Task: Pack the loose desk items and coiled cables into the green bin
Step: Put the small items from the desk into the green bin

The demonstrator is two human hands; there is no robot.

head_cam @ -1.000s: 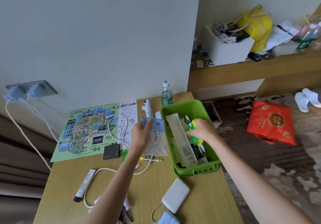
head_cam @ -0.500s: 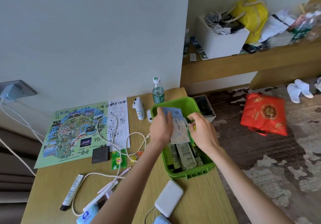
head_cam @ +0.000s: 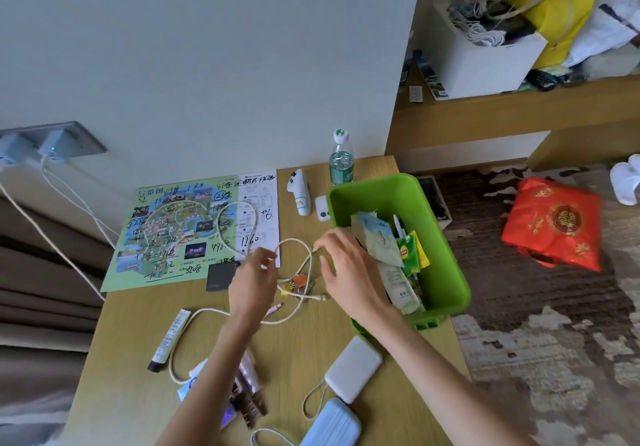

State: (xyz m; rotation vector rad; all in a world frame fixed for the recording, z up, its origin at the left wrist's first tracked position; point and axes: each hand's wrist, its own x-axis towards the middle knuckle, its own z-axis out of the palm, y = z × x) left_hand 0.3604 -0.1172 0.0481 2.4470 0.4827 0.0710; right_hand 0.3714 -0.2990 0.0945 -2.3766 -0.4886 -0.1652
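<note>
Gathering the loose white charging cable [head_cam: 294, 240] looks like the step in hand. The left hand [head_cam: 254, 283] pinches its loop, and the right hand [head_cam: 346, 272] hovers spread-fingered at its plug, beside the green plastic bin [head_cam: 443, 265]. Next it needs coiling, then dropping in.

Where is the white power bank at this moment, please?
In the head view, the white power bank lies flat on the desk, toward its near right edge, between the green bin and the light blue power bank.

Pale wall [head_cam: 207, 47], wooden desk [head_cam: 138, 334], patterned carpet [head_cam: 554, 376]
</note>
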